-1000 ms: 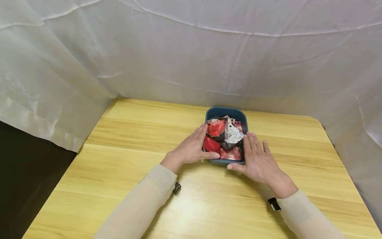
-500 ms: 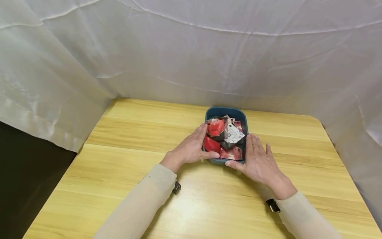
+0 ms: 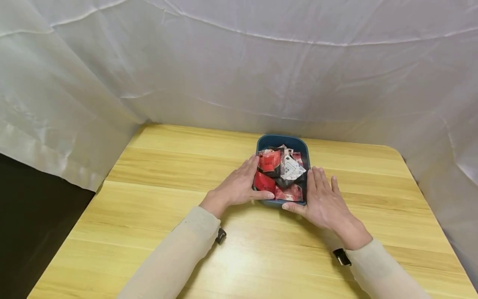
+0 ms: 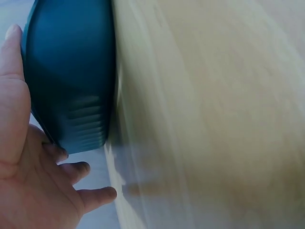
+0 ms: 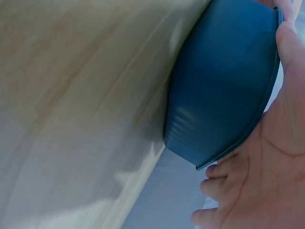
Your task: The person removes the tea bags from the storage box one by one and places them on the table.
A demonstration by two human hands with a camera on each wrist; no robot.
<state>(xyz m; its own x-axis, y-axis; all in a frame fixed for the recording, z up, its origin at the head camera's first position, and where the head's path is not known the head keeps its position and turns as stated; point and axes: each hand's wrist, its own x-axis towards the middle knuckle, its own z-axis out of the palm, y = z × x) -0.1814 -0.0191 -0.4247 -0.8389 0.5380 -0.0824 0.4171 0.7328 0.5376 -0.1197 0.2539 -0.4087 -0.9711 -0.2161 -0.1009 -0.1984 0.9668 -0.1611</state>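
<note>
A dark blue plastic bin [image 3: 281, 140] with rounded corners stands on the table near its back edge, filled with small packets. On top lie a red and black sachet [image 3: 269, 161], a white printed sachet [image 3: 293, 167] and a plain red one [image 3: 264, 182]. My left hand [image 3: 239, 183] rests along the bin's left side, its thumb at the front rim. Along the opposite side lies my right hand [image 3: 325, 204], fingers straight, thumb by the front corner. Both wrist views show the bin's smooth outer wall [image 4: 71, 62] with the palms against its rim.
The wooden table [image 3: 168, 158] reaches out on both sides of the bin. Pale cloth [image 3: 261, 74] hangs close behind it and at the sides. A black strap [image 3: 221, 235] shows under the left sleeve, another black strap [image 3: 341, 256] by the right one.
Over the last second my right hand's fingers have shifted slightly outward, from over the bin's right rim to along its outer side. The left hand and the bin have stayed in place.
</note>
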